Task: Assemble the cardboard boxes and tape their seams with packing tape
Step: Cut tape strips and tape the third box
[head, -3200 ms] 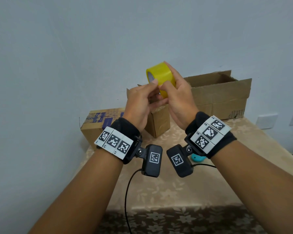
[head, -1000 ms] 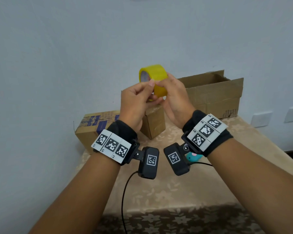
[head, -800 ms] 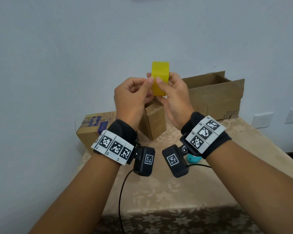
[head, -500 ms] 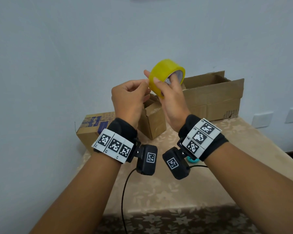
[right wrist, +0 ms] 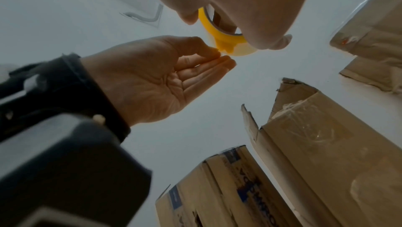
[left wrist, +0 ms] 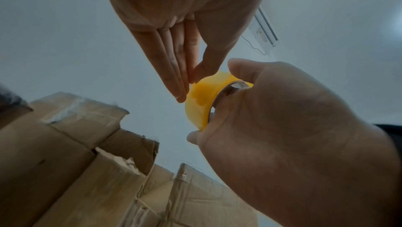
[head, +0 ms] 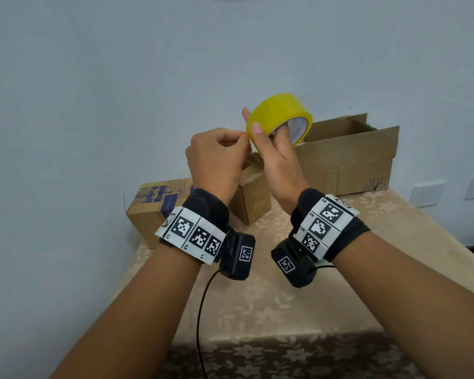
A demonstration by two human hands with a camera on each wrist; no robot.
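Head view: tape roll (head: 278, 116) sits upper centre of the frame, held aloft by the right hand (head: 279, 157), whose fingers (head: 281, 132) pass through the core while the thumb presses the yellow outer face. The left hand (head: 214, 160) lies just left of the roll, thumb and forefinger pinched together at its rim (on the loose end, I judge). Three cardboard boxes stand behind on the tabletop (head: 257, 305): a large open box (head: 345, 160) at right, a small box (head: 253, 195) in the middle, a printed box (head: 153, 203) at left.

Left wrist view: the left hand's fingers (left wrist: 176, 69) close on the roll's upper left edge; the roll's axis runs left to right across the frame.

Right wrist view: a small yellow tab (right wrist: 226, 48) juts from the roll toward the pinching fingertips, touching them. Peeling means pulling leftward, away from the roll.
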